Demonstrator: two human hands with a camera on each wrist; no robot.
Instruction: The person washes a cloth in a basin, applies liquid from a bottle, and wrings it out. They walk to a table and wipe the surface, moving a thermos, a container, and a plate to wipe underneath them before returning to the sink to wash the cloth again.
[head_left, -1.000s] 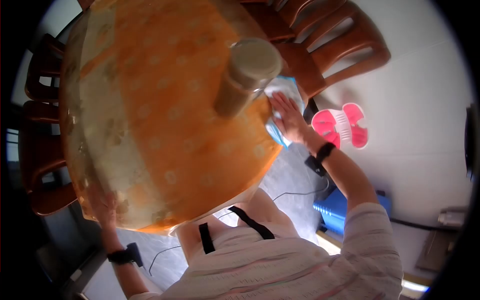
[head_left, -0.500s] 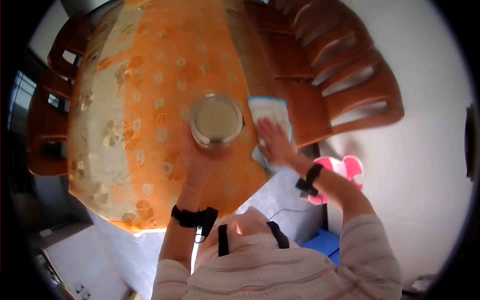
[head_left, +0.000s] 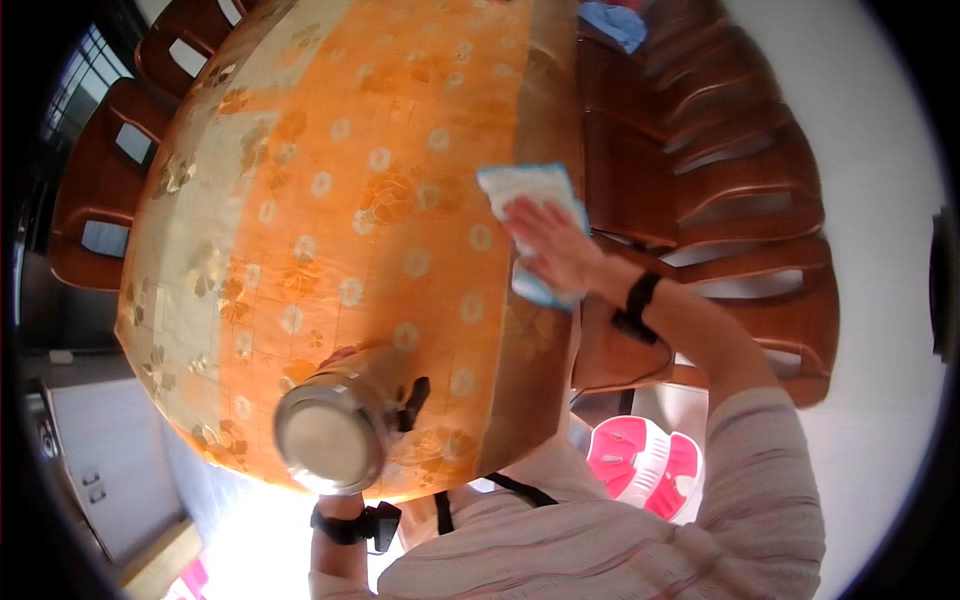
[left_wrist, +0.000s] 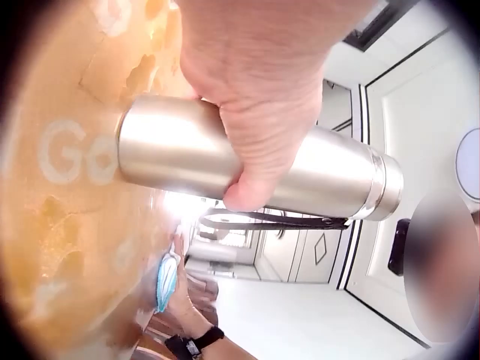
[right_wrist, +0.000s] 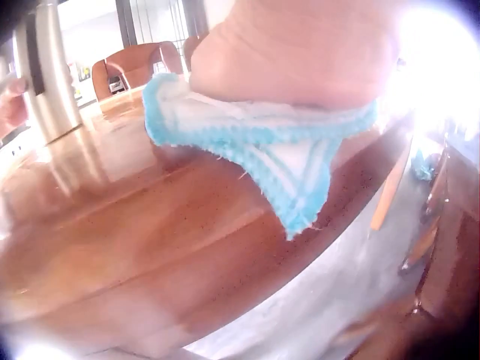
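Note:
A tall brushed-steel thermos flask [head_left: 330,435] with a dark strap stands near the front edge of the table. My left hand [left_wrist: 259,97] grips it round the body, thumb across the near side; from above, the flask hides most of that hand. To the right, my right hand [head_left: 550,245] lies flat with fingers spread on a white cloth with blue edging [head_left: 530,182]. The cloth rests by the table's right edge, and in the right wrist view a blue-edged corner of it [right_wrist: 300,195] hangs out from under the hand.
An orange and cream flowered cover lies over the table [head_left: 390,200]. Brown wooden chairs [head_left: 640,190] line the right side, and more chairs [head_left: 110,200] stand at the left. A pink and white plastic seat [head_left: 645,465] is on the floor at right. Blue fabric [head_left: 615,22] lies on a far chair.
My left hand has gone from the table's left edge to the flask, which is now closer to the front edge. My right hand stays on the cloth; the view has shifted.

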